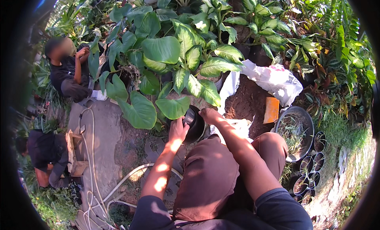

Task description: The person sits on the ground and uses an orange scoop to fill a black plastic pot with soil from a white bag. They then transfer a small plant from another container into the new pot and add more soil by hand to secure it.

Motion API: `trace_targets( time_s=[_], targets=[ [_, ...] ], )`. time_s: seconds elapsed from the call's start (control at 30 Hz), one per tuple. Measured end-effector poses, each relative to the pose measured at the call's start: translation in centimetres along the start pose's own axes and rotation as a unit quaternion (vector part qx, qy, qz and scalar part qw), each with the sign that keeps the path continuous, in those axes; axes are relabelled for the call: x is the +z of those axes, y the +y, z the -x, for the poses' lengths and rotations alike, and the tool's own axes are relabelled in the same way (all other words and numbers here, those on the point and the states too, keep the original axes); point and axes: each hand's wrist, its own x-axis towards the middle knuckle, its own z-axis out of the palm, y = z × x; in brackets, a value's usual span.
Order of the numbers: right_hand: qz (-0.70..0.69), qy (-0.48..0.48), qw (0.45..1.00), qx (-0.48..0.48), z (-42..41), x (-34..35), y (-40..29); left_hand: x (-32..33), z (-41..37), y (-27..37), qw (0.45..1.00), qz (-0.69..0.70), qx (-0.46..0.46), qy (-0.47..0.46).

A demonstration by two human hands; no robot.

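In front of my knees is a black plastic pot point(198, 132), its dark mouth tipped towards me. There seems to be a second black rim inside it, too dark to tell apart. My left hand point(177, 131) grips the pot's left side, thumb over the dark edge. My right hand point(209, 116) is curled at the pot's far right rim; its fingertips are hidden, so its grip cannot be made out. Just right of that hand lies an opened white woven sack point(271, 80) with brown soil point(245, 94) in it. An orange block-like piece point(271, 110) rests on the soil's right side.
Broad-leaved plants point(172, 108) overhang the pot. A dark basin point(311, 138) of cut grass stands right, beside several small pots point(300, 184). A pale hose point(94, 158) loops over the concrete point(107, 135). Two people sit at left, one near a wooden stool point(77, 167).
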Motion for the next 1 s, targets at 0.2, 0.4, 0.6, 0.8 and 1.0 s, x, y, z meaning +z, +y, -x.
trace_targets(
  time_s=[0.2,0.4,0.6,0.8,1.0],
  targets=[
    [-0.068,-0.010,0.998,0.007,-1.4,-1.0,1.0,-0.4,-0.5,0.7,0.998,-0.021,0.052,0.002],
    [-0.345,-0.060,0.933,0.089,-1.4,-2.1,1.3,-1.2,-1.1,2.8,0.983,-0.091,0.160,0.003],
    [-0.406,-0.019,0.913,-0.022,-0.1,-4.1,2.4,-1.6,-3.1,4.8,0.964,-0.078,0.254,0.021],
    [-0.362,0.124,0.924,-0.004,2.6,-7.1,1.9,0.1,-4.8,7.1,0.959,-0.021,0.282,-0.037],
    [-0.253,0.248,0.931,0.085,3.1,-9.9,7.8,5.5,-7.1,10.4,0.944,-0.056,0.316,-0.080]
  ],
)
